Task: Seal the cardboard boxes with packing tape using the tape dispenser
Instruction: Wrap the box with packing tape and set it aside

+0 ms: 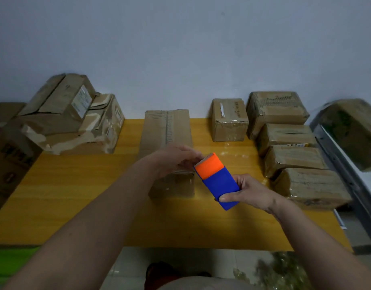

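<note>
Held above a yellow wooden counter (75,195): a blue-and-orange tape dispenser (217,181), gripped at its blue body by the right hand (249,191), thumb across the lower end, serrated orange cutter end pointing up and away. At that cutter end, the left hand (174,160), fingers curled and pinching at the toothed edge; whether tape sits between the fingertips cannot be told. Directly beneath and behind the hands, a long cardboard box (166,143) lying lengthwise on the counter, its top flaps closed along a centre seam. To the left, a pile of battered boxes (69,116) with torn skins, a white shipping label (82,100) on the uppermost, print too blurred to read. Far left, a dark carton (11,155) with large lettering, illegible. To the right, a small box (229,120) with faint dark characters on top, unreadable, and beside it a row of tape-wrapped boxes (293,147) running toward the near edge, the rearmost bearing smeared printed lines. At the right edge, a metal shelf frame (347,174).
</note>
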Action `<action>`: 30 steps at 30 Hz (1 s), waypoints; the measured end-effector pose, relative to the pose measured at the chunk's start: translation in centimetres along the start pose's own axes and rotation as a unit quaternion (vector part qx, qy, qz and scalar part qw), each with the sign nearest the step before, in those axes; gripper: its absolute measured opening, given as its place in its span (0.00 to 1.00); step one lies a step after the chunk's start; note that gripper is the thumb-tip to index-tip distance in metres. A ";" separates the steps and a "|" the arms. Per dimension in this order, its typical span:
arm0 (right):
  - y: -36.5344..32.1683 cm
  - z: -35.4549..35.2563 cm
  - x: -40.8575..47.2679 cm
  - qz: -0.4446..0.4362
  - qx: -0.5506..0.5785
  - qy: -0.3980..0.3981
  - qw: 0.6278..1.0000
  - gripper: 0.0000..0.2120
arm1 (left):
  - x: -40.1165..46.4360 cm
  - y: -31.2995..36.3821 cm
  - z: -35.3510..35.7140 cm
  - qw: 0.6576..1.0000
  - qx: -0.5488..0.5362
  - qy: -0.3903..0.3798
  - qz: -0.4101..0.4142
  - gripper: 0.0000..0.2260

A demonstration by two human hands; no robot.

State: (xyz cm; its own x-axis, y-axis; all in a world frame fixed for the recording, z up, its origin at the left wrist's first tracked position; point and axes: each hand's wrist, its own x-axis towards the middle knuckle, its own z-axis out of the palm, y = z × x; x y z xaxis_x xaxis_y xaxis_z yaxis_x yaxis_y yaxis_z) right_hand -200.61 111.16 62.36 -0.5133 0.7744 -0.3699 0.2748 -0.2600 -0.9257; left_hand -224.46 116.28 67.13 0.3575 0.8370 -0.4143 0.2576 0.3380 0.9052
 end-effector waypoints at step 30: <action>-1.4 3.5 0.6 0.013 -0.020 -0.077 0.997 0.16 | -2.7 -5.1 -0.7 0.965 -0.255 -0.013 -0.052 0.11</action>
State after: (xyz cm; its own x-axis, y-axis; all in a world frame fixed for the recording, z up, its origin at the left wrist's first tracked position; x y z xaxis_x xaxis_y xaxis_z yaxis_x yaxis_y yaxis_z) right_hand -204.19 109.97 63.12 -0.6237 0.6685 -0.4051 0.3204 -0.2541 -0.9126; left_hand -227.34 112.56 63.75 0.3780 0.7779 -0.5019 -0.1796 0.5935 0.7845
